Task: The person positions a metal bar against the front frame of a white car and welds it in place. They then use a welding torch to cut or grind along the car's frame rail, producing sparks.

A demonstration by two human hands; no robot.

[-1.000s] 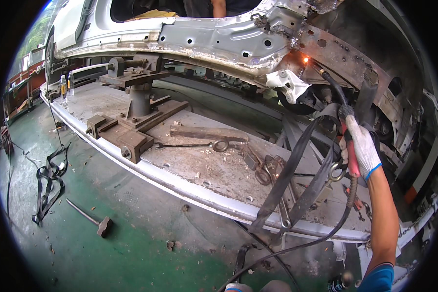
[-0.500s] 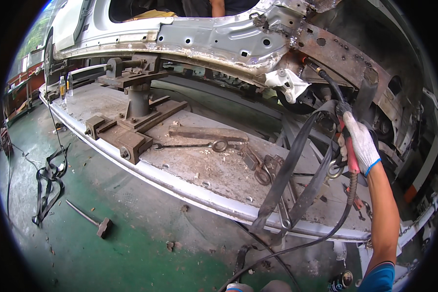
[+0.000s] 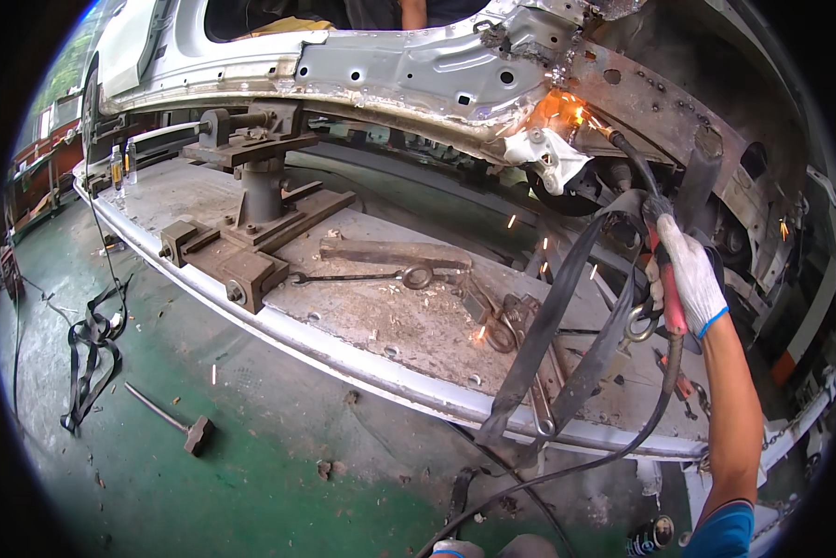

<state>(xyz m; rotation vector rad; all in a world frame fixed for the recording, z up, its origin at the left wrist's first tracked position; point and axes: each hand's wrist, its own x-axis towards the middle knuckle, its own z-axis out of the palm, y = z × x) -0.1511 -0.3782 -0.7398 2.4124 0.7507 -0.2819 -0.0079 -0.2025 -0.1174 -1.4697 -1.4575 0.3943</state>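
My right hand (image 3: pixel 690 270), in a white knit glove with a blue cuff, is closed around the red handle of a welding torch (image 3: pixel 630 153). The torch's tip meets the seam of the car body (image 3: pixel 409 74) beside a white bracket (image 3: pixel 550 160). An orange glow and sparks show there. From the handle a ribbed cable (image 3: pixel 671 372) curves down toward the lower edge. A wide grey strap (image 3: pixel 553 316) hangs next to my right hand. At the lower edge only the cuff and a bit of glove of my left hand (image 3: pixel 457 549) show; its fingers are hidden.
On the steel bench (image 3: pixel 176 191) stand a heavy clamp (image 3: pixel 265 195), a wooden block (image 3: pixel 395 253), a wrench (image 3: pixel 353 277) and two bottles (image 3: pixel 118 167). A hammer (image 3: pixel 195 433) and black straps (image 3: pixel 92 344) lie on the green floor. Another person's arm (image 3: pixel 415 14) appears through the car's opening.
A bright orange glow has started at the torch's tip, and sparks now fly toward the bench and floor. My right hand has hardly moved.
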